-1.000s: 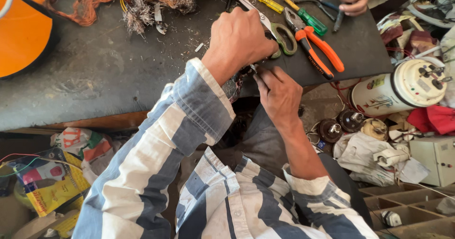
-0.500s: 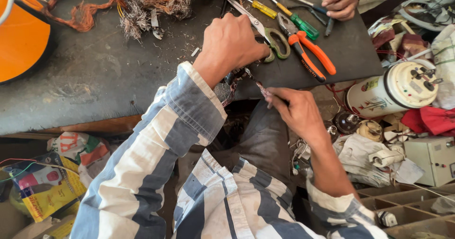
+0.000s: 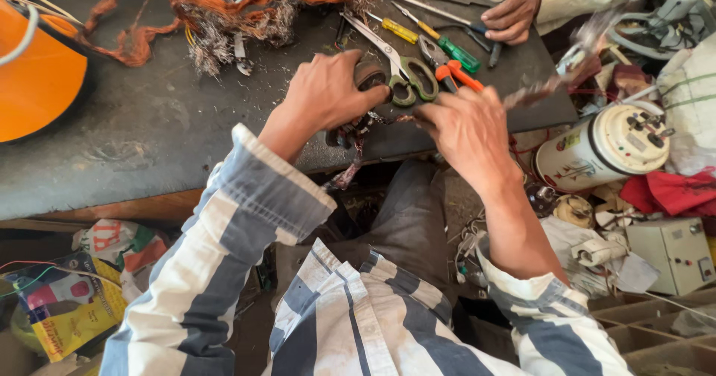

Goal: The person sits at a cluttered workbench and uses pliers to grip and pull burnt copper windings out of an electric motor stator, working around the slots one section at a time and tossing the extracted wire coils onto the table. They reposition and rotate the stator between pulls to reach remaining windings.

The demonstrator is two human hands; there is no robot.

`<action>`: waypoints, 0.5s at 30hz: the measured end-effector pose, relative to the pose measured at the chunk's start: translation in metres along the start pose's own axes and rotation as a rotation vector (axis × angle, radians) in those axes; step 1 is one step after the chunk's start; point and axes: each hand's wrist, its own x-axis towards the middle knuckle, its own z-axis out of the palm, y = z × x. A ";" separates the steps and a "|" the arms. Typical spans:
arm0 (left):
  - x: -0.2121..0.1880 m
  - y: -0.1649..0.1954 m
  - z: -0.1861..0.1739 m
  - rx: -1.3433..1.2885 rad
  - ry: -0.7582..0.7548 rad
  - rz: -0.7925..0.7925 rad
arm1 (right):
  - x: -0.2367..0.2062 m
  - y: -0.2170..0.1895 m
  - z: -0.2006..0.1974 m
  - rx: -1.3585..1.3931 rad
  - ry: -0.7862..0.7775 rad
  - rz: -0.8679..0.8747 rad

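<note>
My left hand rests at the front edge of the dark workbench, fingers curled around a small dark part with a strip dangling below it. My right hand is closed beside it, pinching the same part or a wire at its end; the fingertips hide the contact. Green-handled scissors lie just beyond both hands. Orange-handled pliers sit right above my right hand.
Another person's hand rests at the bench's far right among screwdrivers. Tangled copper wire lies at the back, an orange round object at left. A white cylindrical appliance, boxes and clutter fill the floor at right.
My right hand rose from below the bench edge up level with my left hand. The view shifted slightly downward and closer.
</note>
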 end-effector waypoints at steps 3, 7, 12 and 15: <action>-0.009 -0.010 0.004 -0.059 0.032 -0.010 | 0.012 0.007 0.004 -0.068 0.069 -0.071; -0.012 -0.028 0.019 -0.187 0.080 -0.074 | 0.034 0.019 0.021 -0.119 0.204 -0.185; -0.003 -0.045 0.045 -0.271 0.279 -0.106 | 0.056 0.029 0.053 -0.102 0.301 -0.219; -0.007 -0.050 0.054 -0.289 0.394 -0.138 | 0.055 0.031 0.066 -0.089 0.321 -0.205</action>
